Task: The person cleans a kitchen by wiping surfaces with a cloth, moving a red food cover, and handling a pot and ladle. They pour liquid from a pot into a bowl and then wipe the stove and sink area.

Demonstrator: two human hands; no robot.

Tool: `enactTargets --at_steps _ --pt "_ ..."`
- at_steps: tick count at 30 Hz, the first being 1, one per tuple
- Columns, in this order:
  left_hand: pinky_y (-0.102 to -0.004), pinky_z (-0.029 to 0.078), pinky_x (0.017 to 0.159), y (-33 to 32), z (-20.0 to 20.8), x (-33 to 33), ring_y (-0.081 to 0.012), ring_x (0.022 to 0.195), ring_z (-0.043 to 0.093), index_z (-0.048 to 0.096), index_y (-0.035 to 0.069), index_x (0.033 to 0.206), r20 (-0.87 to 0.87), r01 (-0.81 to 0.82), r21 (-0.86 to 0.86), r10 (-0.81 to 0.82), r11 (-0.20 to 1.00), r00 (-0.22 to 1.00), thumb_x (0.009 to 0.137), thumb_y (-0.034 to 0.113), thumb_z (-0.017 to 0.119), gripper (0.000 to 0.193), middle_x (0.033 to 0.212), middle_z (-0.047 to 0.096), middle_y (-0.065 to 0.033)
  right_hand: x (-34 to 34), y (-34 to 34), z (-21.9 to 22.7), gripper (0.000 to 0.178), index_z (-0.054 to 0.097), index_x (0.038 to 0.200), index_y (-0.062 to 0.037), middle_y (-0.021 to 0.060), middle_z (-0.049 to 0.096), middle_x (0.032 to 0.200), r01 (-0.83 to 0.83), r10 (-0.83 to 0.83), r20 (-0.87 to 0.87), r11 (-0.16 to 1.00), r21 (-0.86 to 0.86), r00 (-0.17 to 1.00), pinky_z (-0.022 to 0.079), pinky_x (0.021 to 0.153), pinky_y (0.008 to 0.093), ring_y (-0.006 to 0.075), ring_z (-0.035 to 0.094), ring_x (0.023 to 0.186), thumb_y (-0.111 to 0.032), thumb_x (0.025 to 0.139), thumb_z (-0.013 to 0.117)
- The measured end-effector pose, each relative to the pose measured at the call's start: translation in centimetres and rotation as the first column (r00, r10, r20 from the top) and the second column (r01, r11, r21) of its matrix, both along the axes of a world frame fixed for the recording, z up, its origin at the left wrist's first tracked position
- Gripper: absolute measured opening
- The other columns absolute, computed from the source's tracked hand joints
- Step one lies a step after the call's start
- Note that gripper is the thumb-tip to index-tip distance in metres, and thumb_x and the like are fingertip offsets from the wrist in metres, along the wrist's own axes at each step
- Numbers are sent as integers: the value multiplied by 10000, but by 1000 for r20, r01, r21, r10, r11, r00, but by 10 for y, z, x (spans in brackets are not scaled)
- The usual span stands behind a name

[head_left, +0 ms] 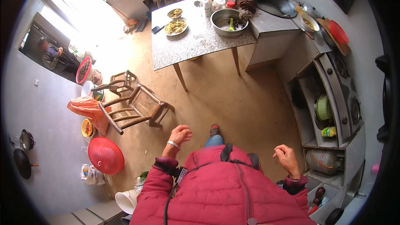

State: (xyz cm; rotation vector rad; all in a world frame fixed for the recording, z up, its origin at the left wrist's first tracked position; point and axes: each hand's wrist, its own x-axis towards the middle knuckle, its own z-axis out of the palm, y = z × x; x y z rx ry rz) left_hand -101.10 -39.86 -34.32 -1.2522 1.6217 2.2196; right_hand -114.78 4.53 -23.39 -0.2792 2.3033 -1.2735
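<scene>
2 hands: both raised in front of a red padded jacket (pixel 221 191), neither holding anything.
Left hand (pixel 180 135): fingers loosely curled, grasping nothing; a silver bangle (pixel 173 144) sits on the wrist, and a wooden chair is the nearest thing, just up and to the left.
Right hand (pixel 284 153): fingers bent in a loose curl, palm bare, gripping nothing; it hangs near the lower shelves of the stove unit.
Foot: 1 shoe (pixel 214 130) with a red tip shows on the dirt floor (pixel 233 100) between the hands.
Chairs: the low wooden chair (pixel 139 110) stands on the floor, with a smaller chair (pixel 118 84) just behind it.
Table: a stone-topped table (pixel 196 41) stands well ahead, bearing 2 plates of food (pixel 175 27) and a metal basin (pixel 229 22) with a green spoon inside.
Wok: a large black wok (pixel 271 2) rests on the counter beyond the basin.
Stove: a gas stove (pixel 343 87) runs along the right wall, above shelves holding a green colander (pixel 323 107) and a yellow bottle (pixel 329 131).
Left wall: a red round lid (pixel 106 155), an orange bag (pixel 88 108) and 2 dark pans (pixel 24 150) lie along it.
Doorway: a person (pixel 52 56) sits outside in bright light, beside a red basin (pixel 83 70).
</scene>
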Motion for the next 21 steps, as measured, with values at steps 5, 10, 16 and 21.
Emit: enactTargets --at_steps 5,10,16,21 --pt "-288 529 654 -70 18 -77 -178 760 635 551 -12 1115 -81 34 -25 -36 999 996 870 128 595 286 904 649 -106 -46 -56 -7 143 620 878 19 59 646 694 4 -4 38 1000 -3 999 467 600 246 108 607 648 -104 881 550" --pt "-279 523 672 -118 38 -142 -167 788 634 564 -4 1105 -30 82 -110 -86 991 996 878 143 595 272 933 652 -93 -105 -109 -11 152 629 888 15 58 651 698 -103 100 127 995 14 987 461 596 251 110 608 649 -116 873 552" --pt "-279 524 671 -155 27 -188 -167 781 636 571 5 1095 3 48 -130 -48 990 999 883 146 600 256 930 651 -84 -208 -152 -26 173 636 885 7 65 651 675 -221 205 173 972 78 963 469 593 262 122 619 654 -133 858 538" --pt "-280 540 682 -189 29 -228 -171 789 644 553 19 1110 11 -77 -135 79 988 997 888 141 606 259 931 650 -92 -321 -205 -37 204 629 861 13 104 644 672 -355 348 86 931 85 933 487 601 306 177 628 628 -166 859 532"
